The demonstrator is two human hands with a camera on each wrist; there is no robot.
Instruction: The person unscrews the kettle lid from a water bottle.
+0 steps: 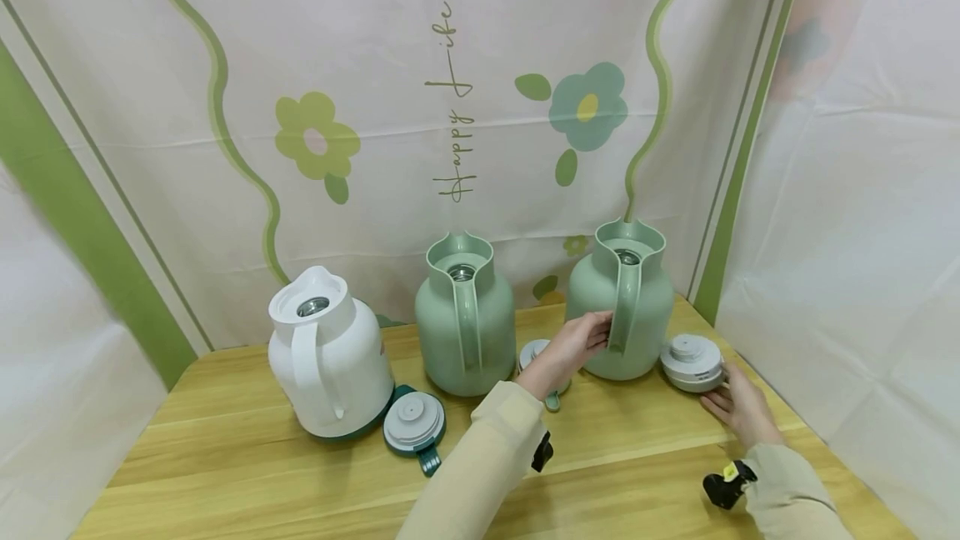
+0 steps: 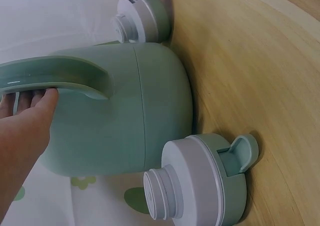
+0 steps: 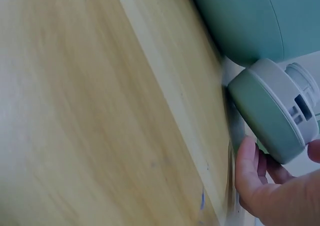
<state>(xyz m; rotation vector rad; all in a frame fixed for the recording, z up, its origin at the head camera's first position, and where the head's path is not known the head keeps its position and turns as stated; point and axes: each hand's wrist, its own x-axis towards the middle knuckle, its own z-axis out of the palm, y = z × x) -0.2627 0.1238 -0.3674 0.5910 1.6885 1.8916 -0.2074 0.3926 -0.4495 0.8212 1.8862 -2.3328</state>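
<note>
My left hand (image 1: pixel 573 348) is at the handle (image 1: pixel 627 298) of the right-hand pale green vacuum jug (image 1: pixel 585 294), its fingertips right at the handle's left edge. That jug stands upright without a lid, its metal-lined mouth showing. To its right, my right hand (image 1: pixel 738 407) pinches the edge of a white-and-green jug lid (image 1: pixel 688 361), thumb against the rim and fingers underneath. The right wrist view shows this lid (image 3: pixel 267 106) tilted, close beside the jug's base. A second such lid (image 2: pixel 197 181), with a green flip tab, sits left of the jug, partly behind my left wrist.
Another lidless green jug (image 1: pixel 491 332) stands mid-table. At the left is a white jug (image 1: pixel 348 357) with a dark green base, and a white-and-dark-green lid (image 1: pixel 412 423) lies beside it. Printed curtains (image 1: pixel 390 65) hang close behind and along the sides of the wooden table (image 1: pixel 240 473).
</note>
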